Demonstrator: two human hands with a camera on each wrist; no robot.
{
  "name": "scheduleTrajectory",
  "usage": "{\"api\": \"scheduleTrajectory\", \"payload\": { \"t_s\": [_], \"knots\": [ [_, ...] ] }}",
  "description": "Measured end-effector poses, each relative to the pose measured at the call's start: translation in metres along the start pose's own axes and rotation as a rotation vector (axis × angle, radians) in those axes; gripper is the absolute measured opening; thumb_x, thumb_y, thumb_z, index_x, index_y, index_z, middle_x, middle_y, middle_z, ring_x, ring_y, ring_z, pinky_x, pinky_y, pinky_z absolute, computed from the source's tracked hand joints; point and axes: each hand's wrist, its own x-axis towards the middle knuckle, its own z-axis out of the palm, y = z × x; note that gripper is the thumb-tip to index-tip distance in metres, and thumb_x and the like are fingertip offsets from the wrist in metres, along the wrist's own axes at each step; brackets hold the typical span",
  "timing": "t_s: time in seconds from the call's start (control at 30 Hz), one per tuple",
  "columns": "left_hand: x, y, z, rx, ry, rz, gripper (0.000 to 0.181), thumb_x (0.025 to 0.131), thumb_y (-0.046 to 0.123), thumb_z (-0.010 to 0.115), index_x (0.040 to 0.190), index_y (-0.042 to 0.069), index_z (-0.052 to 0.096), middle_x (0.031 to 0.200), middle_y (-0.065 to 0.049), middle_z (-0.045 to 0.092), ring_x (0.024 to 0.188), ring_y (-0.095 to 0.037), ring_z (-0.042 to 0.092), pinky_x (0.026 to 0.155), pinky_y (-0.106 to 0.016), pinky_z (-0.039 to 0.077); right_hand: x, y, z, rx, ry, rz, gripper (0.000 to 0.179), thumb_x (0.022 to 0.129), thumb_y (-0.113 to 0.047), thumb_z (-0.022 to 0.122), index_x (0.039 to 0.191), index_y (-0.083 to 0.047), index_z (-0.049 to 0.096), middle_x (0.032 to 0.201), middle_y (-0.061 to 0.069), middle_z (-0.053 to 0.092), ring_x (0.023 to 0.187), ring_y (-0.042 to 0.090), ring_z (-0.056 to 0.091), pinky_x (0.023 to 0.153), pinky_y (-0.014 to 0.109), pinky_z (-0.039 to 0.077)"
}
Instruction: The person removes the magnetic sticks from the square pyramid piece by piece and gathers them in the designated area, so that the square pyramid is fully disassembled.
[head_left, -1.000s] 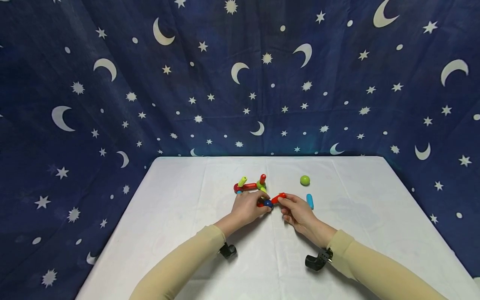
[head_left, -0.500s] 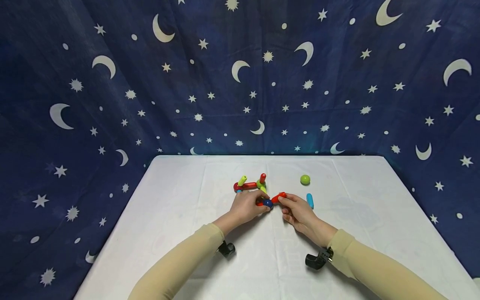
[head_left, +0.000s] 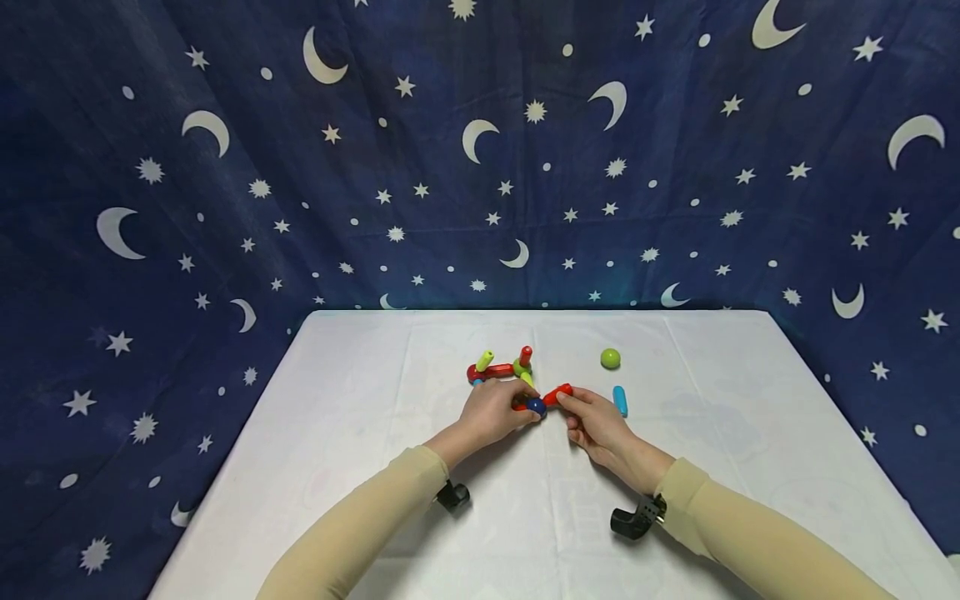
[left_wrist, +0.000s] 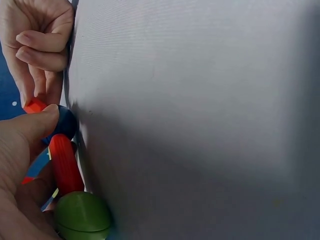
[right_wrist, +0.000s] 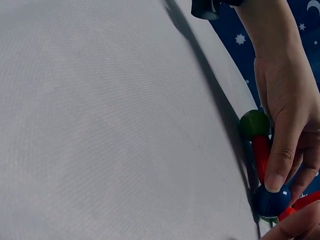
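In the head view my left hand pinches a dark blue ball between thumb and fingers, low over the white table. My right hand pinches a red rod, its other end touching the blue ball. The left wrist view shows another red rod running from that ball to a green ball. Behind the left hand, a red ball, a long red rod and a second green ball join up, with short yellow-green and red rods tilted upward. The left hand hides part of this construction.
A loose light-green ball lies at the back right of the white table. Beside the right hand is a loose blue rod. A dark blue star-and-moon cloth hangs behind the table.
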Motion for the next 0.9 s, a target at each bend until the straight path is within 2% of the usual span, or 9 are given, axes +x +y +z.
{"api": "scheduleTrajectory", "payload": {
  "t_s": [0.4,0.57,0.73,0.9],
  "knots": [
    [0.002,0.004,-0.002,0.017,-0.029,-0.019,0.03,0.087,0.035,0.083,0.114,0.024,0.076,0.095,0.012,0.072,0.093,-0.01,0.062,0.084,-0.03,0.046,-0.001,0.001,-0.002,0.039,-0.032,-0.026,0.033,0.105,-0.019,0.061,0.13,0.002,0.054,0.075,0.0,0.053,0.051,0.005,0.046,0.047,0.017,0.041],
    [0.002,0.003,-0.003,0.02,-0.031,-0.018,0.03,0.087,0.035,0.083,0.114,0.023,0.076,0.096,0.011,0.073,0.094,-0.011,0.063,0.084,-0.03,0.046,-0.003,0.002,-0.004,0.021,-0.049,-0.024,0.03,0.107,-0.021,0.058,0.125,0.002,0.059,0.074,0.002,0.058,0.052,0.005,0.045,0.045,0.017,0.039],
    [0.002,0.004,-0.002,0.021,-0.036,-0.025,0.03,0.088,0.035,0.082,0.115,0.023,0.075,0.097,0.011,0.073,0.095,-0.011,0.062,0.085,-0.031,0.046,-0.009,-0.004,-0.008,-0.035,-0.082,-0.034,0.037,0.107,-0.024,0.057,0.133,0.002,0.056,0.078,0.004,0.057,0.053,0.006,0.046,0.046,0.017,0.039],
    [0.001,0.004,-0.001,0.032,-0.04,-0.034,0.03,0.089,0.036,0.081,0.116,0.025,0.075,0.098,0.013,0.072,0.1,-0.013,0.06,0.09,-0.033,0.045,-0.02,-0.029,-0.024,-0.086,-0.083,-0.101,0.048,0.106,-0.027,0.06,0.143,0.001,0.049,0.088,0.001,0.061,0.057,0.005,0.049,0.049,0.018,0.041]
  ]
}}
